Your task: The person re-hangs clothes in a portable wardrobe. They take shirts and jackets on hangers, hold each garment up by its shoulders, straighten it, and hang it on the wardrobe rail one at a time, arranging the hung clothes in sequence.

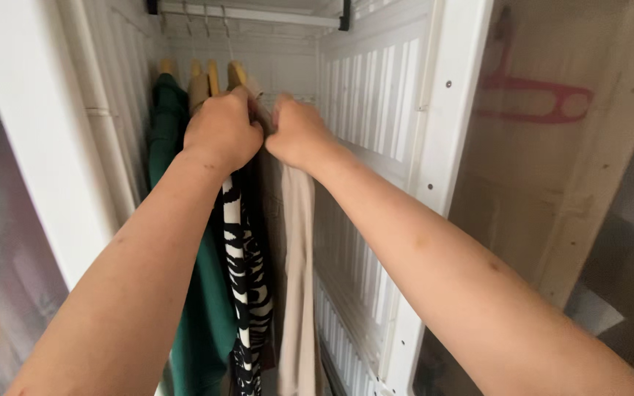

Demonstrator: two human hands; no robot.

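Both arms are being extended into a narrow white wardrobe (376, 95), up near the hanging rail (251, 13).

Left hand (221, 132): fingers are being kept curled tight around the shoulder end of a wooden hanger (237, 73); the grip looks firm, probably so the hanger is steadied against the rail while the fabric is being handled. Right hand (296, 133): fingers are being pinched shut on the top edge of the beige garment (299, 279), right beside the left hand, knuckles nearly touching. With the two hands this close together, the cloth is likely being seated or straightened on the hanger shoulder.

The beige garment is hanging straight down below the right hand, rightmost in the row, next to the slatted side wall. Just left of it a black-and-white patterned garment (240, 279) is hanging under the left wrist, then a green garment (185, 220) furthest left. More wooden hangers (203, 81) are lined up behind the left hand, their wire hooks over the rail.

Whether the beige garment is already fully on the hanger cannot be told; the contact point is being covered by both hands.

Outside the wardrobe, a pink plastic hanger (544, 95) is being kept flat against a pale wooden panel (610, 147) to the right, well apart from the hands.
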